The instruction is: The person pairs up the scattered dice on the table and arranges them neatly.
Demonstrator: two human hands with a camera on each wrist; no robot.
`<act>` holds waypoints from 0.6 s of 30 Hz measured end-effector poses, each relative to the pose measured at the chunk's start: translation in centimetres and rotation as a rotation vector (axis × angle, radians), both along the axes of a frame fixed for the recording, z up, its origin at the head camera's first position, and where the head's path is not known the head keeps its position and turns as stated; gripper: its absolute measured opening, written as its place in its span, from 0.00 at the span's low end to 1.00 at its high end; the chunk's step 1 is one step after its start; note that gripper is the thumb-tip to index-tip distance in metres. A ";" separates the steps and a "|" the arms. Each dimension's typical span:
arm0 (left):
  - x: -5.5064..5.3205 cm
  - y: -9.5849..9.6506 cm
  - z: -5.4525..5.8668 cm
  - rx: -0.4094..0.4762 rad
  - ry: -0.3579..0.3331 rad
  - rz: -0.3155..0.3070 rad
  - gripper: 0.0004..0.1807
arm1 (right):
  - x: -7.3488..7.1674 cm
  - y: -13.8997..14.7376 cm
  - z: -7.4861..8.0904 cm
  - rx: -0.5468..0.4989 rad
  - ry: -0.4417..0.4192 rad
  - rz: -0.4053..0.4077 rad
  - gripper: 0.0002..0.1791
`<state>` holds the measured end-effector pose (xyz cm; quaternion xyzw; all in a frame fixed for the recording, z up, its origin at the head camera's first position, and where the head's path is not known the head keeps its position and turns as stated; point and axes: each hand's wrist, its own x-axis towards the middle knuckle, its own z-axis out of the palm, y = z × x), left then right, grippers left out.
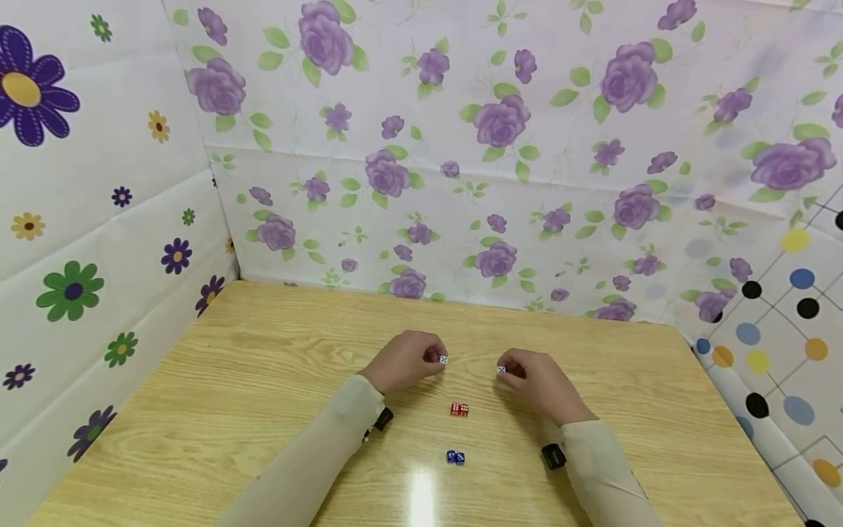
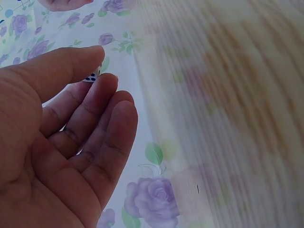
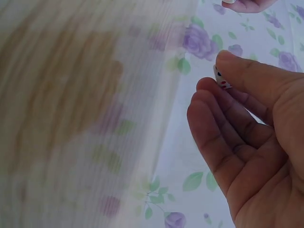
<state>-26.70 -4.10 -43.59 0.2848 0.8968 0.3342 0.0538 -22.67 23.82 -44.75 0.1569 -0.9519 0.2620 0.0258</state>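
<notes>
My left hand (image 1: 410,361) pinches a white die (image 1: 443,359) between thumb and fingertips. In the left wrist view that die (image 2: 91,76) is mostly covered by the thumb and index finger. Across a gap to the right, my right hand (image 1: 538,380) pinches a second white die (image 1: 501,369). The right wrist view shows part of this die (image 3: 221,80), with dark and red dots, between thumb and finger. On the wooden table (image 1: 263,410), two red dice (image 1: 459,410) sit side by side between the forearms. Nearer me lie two blue dice (image 1: 455,457), also close together.
A flowered cloth wall (image 1: 454,212) rises behind the table's far edge. More patterned cloth stands at the left (image 1: 125,241) and right (image 1: 777,344) sides. Black wrist straps with cameras (image 1: 554,457) sit below the cuffs. Light glares off the table's near middle.
</notes>
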 end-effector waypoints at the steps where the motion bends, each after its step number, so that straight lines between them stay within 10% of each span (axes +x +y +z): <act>1: 0.0 0.0 0.0 0.000 -0.001 -0.001 0.04 | 0.0 0.0 0.0 -0.001 -0.004 -0.008 0.05; 18: -0.1 -0.1 -0.1 0.025 -0.032 -0.001 0.05 | -0.1 0.2 -0.2 -0.013 -0.006 -0.011 0.04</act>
